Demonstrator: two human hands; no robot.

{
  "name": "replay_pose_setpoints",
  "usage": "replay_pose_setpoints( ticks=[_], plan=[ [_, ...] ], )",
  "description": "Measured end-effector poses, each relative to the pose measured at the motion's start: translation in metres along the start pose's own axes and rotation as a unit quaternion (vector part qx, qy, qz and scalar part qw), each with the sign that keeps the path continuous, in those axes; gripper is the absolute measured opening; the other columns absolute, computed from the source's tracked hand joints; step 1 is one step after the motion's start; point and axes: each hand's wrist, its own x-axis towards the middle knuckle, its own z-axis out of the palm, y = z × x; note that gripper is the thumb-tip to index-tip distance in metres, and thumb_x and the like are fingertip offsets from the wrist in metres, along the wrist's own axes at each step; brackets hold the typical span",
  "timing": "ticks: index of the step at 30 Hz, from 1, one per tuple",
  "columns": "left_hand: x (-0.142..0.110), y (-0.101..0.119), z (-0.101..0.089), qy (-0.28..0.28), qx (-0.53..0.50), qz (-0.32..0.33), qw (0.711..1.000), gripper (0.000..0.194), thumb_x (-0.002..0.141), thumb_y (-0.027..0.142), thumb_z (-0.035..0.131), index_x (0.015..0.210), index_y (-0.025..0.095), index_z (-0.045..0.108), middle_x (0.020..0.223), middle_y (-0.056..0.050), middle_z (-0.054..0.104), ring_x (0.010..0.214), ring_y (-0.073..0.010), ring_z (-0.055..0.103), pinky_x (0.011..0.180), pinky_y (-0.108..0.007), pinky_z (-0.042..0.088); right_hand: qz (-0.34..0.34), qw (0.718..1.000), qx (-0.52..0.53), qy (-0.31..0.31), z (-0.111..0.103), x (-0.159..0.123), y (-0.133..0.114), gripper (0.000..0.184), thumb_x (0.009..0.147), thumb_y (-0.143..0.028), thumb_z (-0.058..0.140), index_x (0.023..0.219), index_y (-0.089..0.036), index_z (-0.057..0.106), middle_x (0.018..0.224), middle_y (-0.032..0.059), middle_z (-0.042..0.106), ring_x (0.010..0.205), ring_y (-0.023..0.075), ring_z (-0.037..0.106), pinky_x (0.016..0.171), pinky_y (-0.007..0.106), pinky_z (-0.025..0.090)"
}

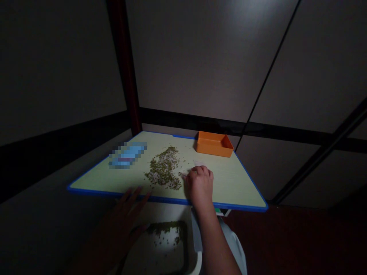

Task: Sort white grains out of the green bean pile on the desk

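Observation:
Small green beans [164,164], like mung beans, lie loosely spread with some whitish bits among them on a pale yellow-green board [226,183] with a blue rim. My right hand [200,185] rests on the board just right of the pile, fingers curled in. A thin pale tip shows by its fingertips at the pile's edge; what it is I cannot make out. In shadow, my left hand [129,208] has its fingers spread at the board's near edge, holding nothing visible. Below the board, a pale container [198,263] has more green beans inside.
An orange open box [213,148] stands at the board's back right corner. A blurred-out, light blue flat object [129,154] lies at the left. Dark grey panelled walls [200,68] close in behind and to the left, with a dark red post [127,68] at the corner.

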Motion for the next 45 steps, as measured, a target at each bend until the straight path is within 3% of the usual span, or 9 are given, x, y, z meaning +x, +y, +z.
replay_pose_setpoints(
  ticks=[7,15,22,26,30,32,37,41,45],
  plan=[
    [-0.002,-0.002,0.005,0.04,0.012,0.014,0.999,0.067,0.088,0.054,0.049,0.15,0.033,0.032,0.154,-0.008,0.044,0.138,-0.0296,0.045,0.097,-0.043,0.052,-0.001,1.0,-0.006,-0.007,-0.001,0.003,0.002,0.014,0.091,-0.028,0.064,0.087,-0.02,0.074,0.106,0.0082,0.07,0.106,0.0251,0.051,0.093,0.041,0.032],
    [-0.004,-0.004,0.01,0.005,-0.003,-0.005,1.0,0.065,0.089,0.052,0.048,0.149,0.034,0.031,0.156,-0.008,0.04,0.141,-0.0305,0.041,0.101,-0.047,0.051,0.039,0.999,-0.027,-0.003,-0.002,0.004,0.011,0.017,0.092,-0.027,0.061,0.086,-0.019,0.074,0.105,0.0105,0.07,0.104,0.0268,0.051,0.09,0.042,0.031],
    [-0.002,-0.002,0.002,0.007,-0.02,0.002,1.0,0.064,0.089,0.052,0.047,0.149,0.036,0.032,0.156,-0.006,0.039,0.141,-0.0304,0.042,0.101,-0.047,0.051,0.073,0.981,0.096,0.154,-0.011,0.0,0.03,0.015,0.091,-0.023,0.057,0.084,-0.018,0.069,0.096,0.0096,0.07,0.098,0.0248,0.053,0.087,0.038,0.035],
    [0.0,-0.003,0.003,0.023,-0.015,0.004,1.0,0.063,0.089,0.054,0.047,0.149,0.036,0.034,0.154,-0.005,0.043,0.139,-0.0295,0.044,0.102,-0.045,0.05,0.125,0.909,0.338,0.21,-0.01,-0.003,0.043,0.02,0.089,-0.034,0.055,0.079,-0.019,0.063,0.083,0.0071,0.069,0.085,0.0221,0.059,0.079,0.034,0.043],
    [0.0,-0.008,0.009,0.044,0.016,0.03,0.998,0.065,0.09,0.055,0.044,0.15,0.035,0.03,0.154,-0.006,0.044,0.138,-0.03,0.046,0.1,-0.043,0.051,0.225,0.738,0.608,0.187,-0.007,-0.005,0.047,0.041,0.081,-0.045,0.066,0.111,-0.019,0.057,0.066,-0.0009,0.067,0.058,0.0174,0.06,0.055,0.027,0.042],
    [0.0,-0.011,0.011,0.045,0.024,0.042,0.998,0.067,0.09,0.056,0.043,0.151,0.036,0.028,0.154,-0.005,0.044,0.137,-0.0301,0.046,0.096,-0.041,0.053,0.245,0.682,0.664,0.185,-0.006,-0.005,0.048,0.056,0.076,-0.044,0.071,0.123,-0.02,0.052,0.061,-0.0035,0.066,0.05,0.0155,0.057,0.05,0.024,0.039],
    [0.0,-0.017,0.017,0.064,0.031,0.047,0.996,0.069,0.09,0.054,0.043,0.153,0.038,0.019,0.154,-0.005,0.043,0.138,-0.0299,0.045,0.097,-0.042,0.053,0.245,0.668,0.677,0.19,-0.005,-0.005,0.049,0.04,0.068,-0.046,0.078,0.091,-0.016,0.064,0.058,-0.0035,0.062,0.047,0.011,0.051,0.046,0.021,0.034],
    [-0.002,-0.019,0.021,0.056,0.022,0.046,0.997,0.07,0.09,0.051,0.046,0.153,0.039,0.019,0.155,-0.006,0.042,0.138,-0.0306,0.045,0.098,-0.042,0.053,0.258,0.654,0.667,0.246,-0.003,-0.005,0.047,0.038,0.068,-0.051,0.077,0.077,-0.016,0.064,0.058,-0.0044,0.061,0.05,0.0097,0.052,0.049,0.021,0.038],
    [-0.004,-0.019,0.023,0.066,0.033,0.044,0.996,0.07,0.09,0.048,0.047,0.153,0.037,0.019,0.156,-0.008,0.04,0.14,-0.0312,0.042,0.1,-0.042,0.052,0.206,0.626,0.705,0.261,-0.005,-0.009,0.04,0.044,0.083,-0.059,0.061,0.089,-0.016,0.071,0.09,0.0065,0.075,0.083,0.0186,0.069,0.077,0.032,0.053]
  ],
)
